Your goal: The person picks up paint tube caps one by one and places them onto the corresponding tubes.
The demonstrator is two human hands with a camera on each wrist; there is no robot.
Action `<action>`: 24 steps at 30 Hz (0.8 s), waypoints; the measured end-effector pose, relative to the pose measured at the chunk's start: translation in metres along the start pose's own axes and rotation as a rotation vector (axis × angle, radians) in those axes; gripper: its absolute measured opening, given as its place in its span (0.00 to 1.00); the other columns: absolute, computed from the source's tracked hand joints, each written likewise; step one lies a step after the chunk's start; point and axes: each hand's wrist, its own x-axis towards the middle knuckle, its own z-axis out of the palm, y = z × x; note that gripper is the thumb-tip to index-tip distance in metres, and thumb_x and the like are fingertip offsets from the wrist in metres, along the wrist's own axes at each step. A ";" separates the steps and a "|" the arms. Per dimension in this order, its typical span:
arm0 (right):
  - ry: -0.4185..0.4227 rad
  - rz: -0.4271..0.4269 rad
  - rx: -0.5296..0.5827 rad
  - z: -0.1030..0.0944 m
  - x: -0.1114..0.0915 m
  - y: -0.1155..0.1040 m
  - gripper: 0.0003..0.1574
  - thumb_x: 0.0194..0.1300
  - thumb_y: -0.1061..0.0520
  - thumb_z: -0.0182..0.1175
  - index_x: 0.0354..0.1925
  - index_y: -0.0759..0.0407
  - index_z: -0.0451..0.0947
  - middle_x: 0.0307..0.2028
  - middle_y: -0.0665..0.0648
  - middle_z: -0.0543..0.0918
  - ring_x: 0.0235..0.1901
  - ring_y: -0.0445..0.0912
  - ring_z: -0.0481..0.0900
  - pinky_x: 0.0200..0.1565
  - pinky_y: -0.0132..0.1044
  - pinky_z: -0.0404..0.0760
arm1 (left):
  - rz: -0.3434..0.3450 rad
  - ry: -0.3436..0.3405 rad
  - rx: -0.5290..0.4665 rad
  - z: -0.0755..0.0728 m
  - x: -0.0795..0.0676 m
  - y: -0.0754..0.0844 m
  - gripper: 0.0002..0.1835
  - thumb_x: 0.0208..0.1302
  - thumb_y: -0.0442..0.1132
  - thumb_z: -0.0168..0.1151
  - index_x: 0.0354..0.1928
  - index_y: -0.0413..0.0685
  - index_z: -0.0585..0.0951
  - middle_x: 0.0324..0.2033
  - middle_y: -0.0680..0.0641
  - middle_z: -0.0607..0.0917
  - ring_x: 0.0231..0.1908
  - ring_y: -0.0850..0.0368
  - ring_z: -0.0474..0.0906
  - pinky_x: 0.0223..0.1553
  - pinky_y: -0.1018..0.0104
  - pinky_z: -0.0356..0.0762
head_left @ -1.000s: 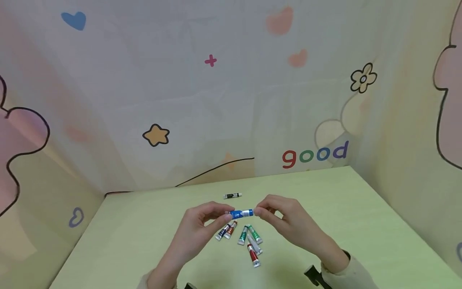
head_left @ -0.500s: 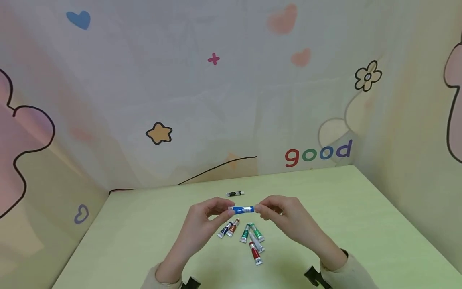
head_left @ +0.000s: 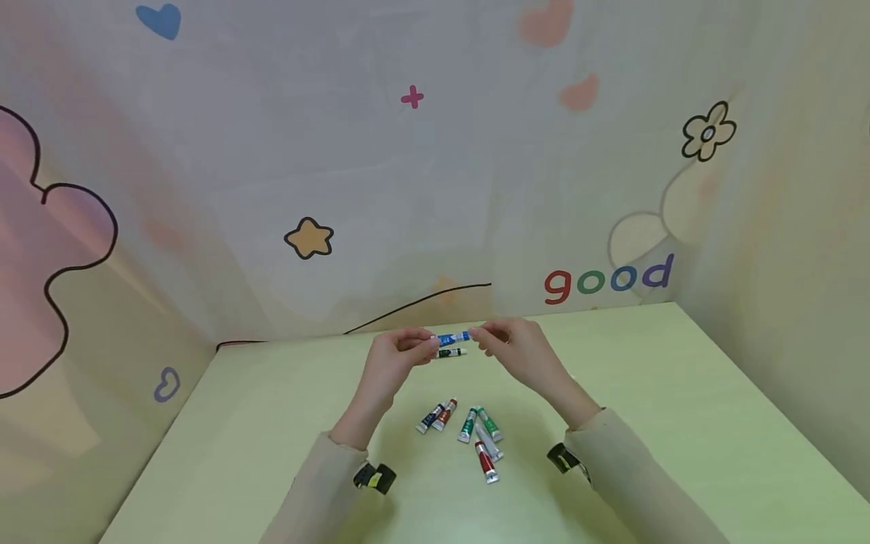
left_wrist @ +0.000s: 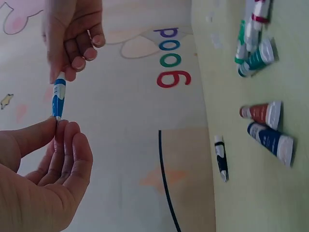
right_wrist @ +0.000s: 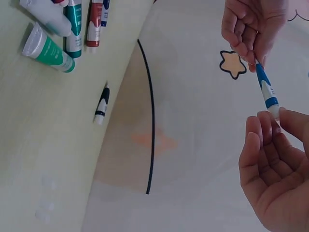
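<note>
Between my two hands, above the back of the table, a blue paint tube lies nearly level. My left hand pinches its flat tail end between thumb and fingertips. At the other end, the thumb and fingers of my right hand pinch the white cap. Their fingertips hide both ends in part. Just below the blue tube in the head view, a black paint tube lies on the table, its left end covered by my left hand. The right wrist view shows this black tube whole, apart from the hands.
Nearer me on the table lie a dark blue tube and an orange-brown tube. Right of them are two green tubes, a silvery tube and a red tube. A printed curtain stands behind.
Both hands have moved forward with the blue paint tube, from in front of the black tube to beyond it in the head view. The tubes on the table stay put.
</note>
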 end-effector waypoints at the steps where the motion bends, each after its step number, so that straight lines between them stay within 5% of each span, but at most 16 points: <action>1: 0.004 0.011 -0.005 0.001 0.007 0.002 0.19 0.65 0.42 0.56 0.38 0.55 0.82 0.28 0.50 0.80 0.31 0.47 0.77 0.32 0.39 0.76 | -0.009 0.007 0.014 0.000 0.007 -0.001 0.13 0.57 0.42 0.67 0.40 0.40 0.81 0.33 0.45 0.84 0.33 0.53 0.82 0.39 0.61 0.79; 10: -0.059 0.164 -0.035 0.027 0.050 0.036 0.19 0.65 0.45 0.56 0.32 0.58 0.83 0.29 0.56 0.82 0.29 0.48 0.79 0.31 0.37 0.76 | -0.120 0.037 0.091 -0.001 0.052 -0.026 0.10 0.56 0.36 0.67 0.36 0.37 0.81 0.29 0.44 0.84 0.33 0.47 0.82 0.36 0.61 0.80; 18: -0.110 0.278 -0.068 0.052 0.057 0.061 0.20 0.65 0.48 0.56 0.31 0.64 0.83 0.27 0.57 0.83 0.26 0.47 0.79 0.29 0.36 0.76 | -0.200 0.011 0.160 0.003 0.066 -0.057 0.08 0.55 0.33 0.67 0.33 0.35 0.81 0.26 0.43 0.83 0.30 0.47 0.81 0.35 0.58 0.79; 24: -0.128 0.283 -0.100 0.061 0.059 0.070 0.18 0.65 0.51 0.57 0.35 0.66 0.83 0.24 0.56 0.82 0.24 0.44 0.77 0.30 0.36 0.76 | -0.219 0.008 0.211 0.008 0.069 -0.070 0.06 0.55 0.32 0.66 0.32 0.34 0.81 0.25 0.43 0.82 0.27 0.50 0.80 0.29 0.65 0.79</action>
